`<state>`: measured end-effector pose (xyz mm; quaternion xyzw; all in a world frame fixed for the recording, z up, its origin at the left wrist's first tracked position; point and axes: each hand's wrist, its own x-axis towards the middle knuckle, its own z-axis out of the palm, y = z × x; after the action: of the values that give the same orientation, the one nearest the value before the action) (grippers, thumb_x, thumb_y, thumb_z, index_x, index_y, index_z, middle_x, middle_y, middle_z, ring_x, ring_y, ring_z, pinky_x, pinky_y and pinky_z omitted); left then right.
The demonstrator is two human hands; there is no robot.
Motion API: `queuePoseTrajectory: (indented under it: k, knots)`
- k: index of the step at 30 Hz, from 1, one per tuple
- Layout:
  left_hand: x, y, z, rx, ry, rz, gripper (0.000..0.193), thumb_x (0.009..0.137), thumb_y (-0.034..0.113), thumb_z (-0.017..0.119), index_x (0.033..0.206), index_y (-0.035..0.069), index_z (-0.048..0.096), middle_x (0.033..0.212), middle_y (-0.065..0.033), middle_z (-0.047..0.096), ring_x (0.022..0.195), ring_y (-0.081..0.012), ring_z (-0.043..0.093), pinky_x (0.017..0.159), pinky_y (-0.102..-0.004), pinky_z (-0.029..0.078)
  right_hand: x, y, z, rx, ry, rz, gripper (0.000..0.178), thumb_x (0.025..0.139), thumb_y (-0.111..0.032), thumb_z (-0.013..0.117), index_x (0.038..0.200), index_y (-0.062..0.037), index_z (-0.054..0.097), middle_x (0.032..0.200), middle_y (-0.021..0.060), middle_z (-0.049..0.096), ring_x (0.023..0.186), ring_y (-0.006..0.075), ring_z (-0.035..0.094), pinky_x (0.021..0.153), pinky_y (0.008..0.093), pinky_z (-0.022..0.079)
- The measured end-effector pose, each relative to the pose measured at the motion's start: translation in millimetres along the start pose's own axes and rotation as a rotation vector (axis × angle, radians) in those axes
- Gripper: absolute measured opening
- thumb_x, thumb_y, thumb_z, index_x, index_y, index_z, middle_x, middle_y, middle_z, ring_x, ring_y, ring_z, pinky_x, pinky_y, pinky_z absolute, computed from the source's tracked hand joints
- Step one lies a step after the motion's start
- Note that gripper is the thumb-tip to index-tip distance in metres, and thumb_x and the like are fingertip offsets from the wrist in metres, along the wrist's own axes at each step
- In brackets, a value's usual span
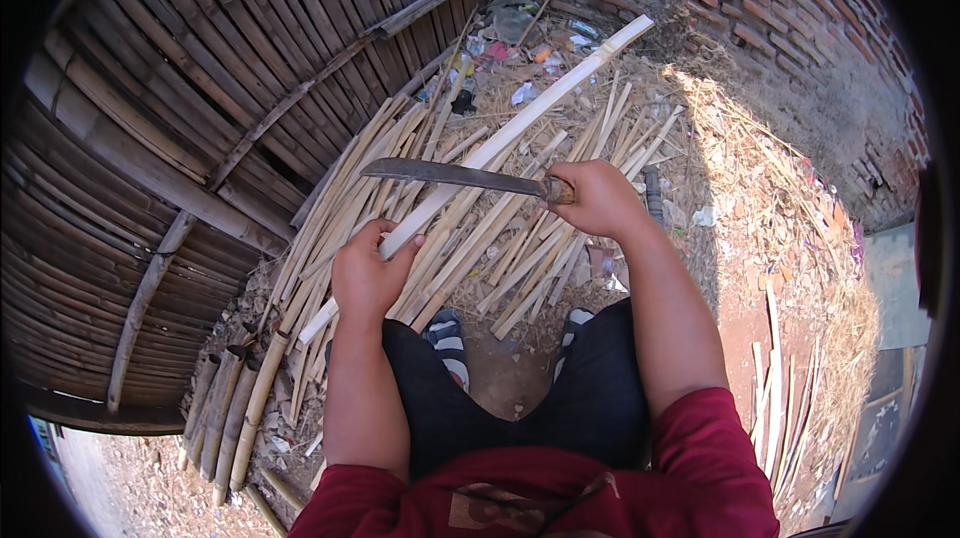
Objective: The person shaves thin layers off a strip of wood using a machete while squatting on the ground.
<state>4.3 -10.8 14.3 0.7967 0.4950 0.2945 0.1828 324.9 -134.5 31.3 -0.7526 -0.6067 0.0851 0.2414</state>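
Note:
My left hand (372,266) is closed around a long, pale split bamboo strip (520,123). The strip slants from the lower left up to the far right, and a node shows close to its far end. My right hand (597,200) grips the wooden handle of a machete (455,175). Its dark, slightly curved blade points left and lies across the strip in this view, just beyond my left hand. Whether the edge touches the strip I cannot tell. Below both hands, many cut bamboo strips (470,256) lie in a loose pile on the ground.
A slatted bamboo wall (270,28) rises on the left, with thick bamboo poles (228,413) lying near its foot. A brick wall (770,13) closes the far side, with litter (510,53) before it. Straw and shavings (760,178) cover the sunlit right, beside more strips (775,393).

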Motion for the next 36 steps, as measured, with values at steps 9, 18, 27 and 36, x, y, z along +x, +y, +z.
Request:
queuePoseTrajectory:
  k: [9, 18, 27, 36]
  knots:
    - [2, 3, -2, 0.023, -0.018, -0.019, 0.047, 0.081, 0.045, 0.091, 0.108, 0.009, 0.079, 0.084, -0.018, 0.076, 0.079, -0.0372, 0.076, 0.072, -0.0461, 0.059, -7, 64, -19, 0.096, 0.328, 0.299, 0.044, 0.088, -0.037, 0.085, 0.116, -0.0039, 0.076, 0.095, 0.0228, 0.076, 0.093, 0.0444, 0.073, 0.082, 0.0479, 0.056]
    - [1, -5, 7, 0.005, 0.025, 0.012, 0.047, 0.082, 0.046, 0.091, 0.108, 0.009, 0.08, 0.078, -0.0173, 0.075, 0.075, -0.0369, 0.075, 0.069, -0.0448, 0.058, -1, 11, -1, 0.033, 0.042, -0.058, 0.036, 0.085, -0.03, 0.088, 0.11, -0.007, 0.075, 0.09, 0.0206, 0.074, 0.088, 0.0441, 0.071, 0.078, 0.0477, 0.055]
    - [0, -4, 5, -0.014, 0.042, 0.011, 0.044, 0.082, 0.039, 0.093, 0.108, 0.006, 0.079, 0.077, -0.0155, 0.075, 0.071, -0.0297, 0.075, 0.068, -0.0389, 0.057, -10, 58, -29, 0.084, 0.368, 0.312, 0.037, 0.088, -0.034, 0.084, 0.113, -0.0079, 0.076, 0.093, 0.0211, 0.076, 0.093, 0.0435, 0.073, 0.082, 0.0504, 0.056]
    - [0, -4, 6, -0.002, 0.0, 0.005, 0.048, 0.081, 0.046, 0.091, 0.109, 0.009, 0.079, 0.085, -0.0182, 0.077, 0.081, -0.0369, 0.077, 0.072, -0.0447, 0.059, -6, 28, -28, -0.012, 0.115, 0.195, 0.036, 0.087, -0.032, 0.084, 0.113, -0.0088, 0.076, 0.097, 0.021, 0.077, 0.096, 0.0438, 0.073, 0.083, 0.051, 0.057]
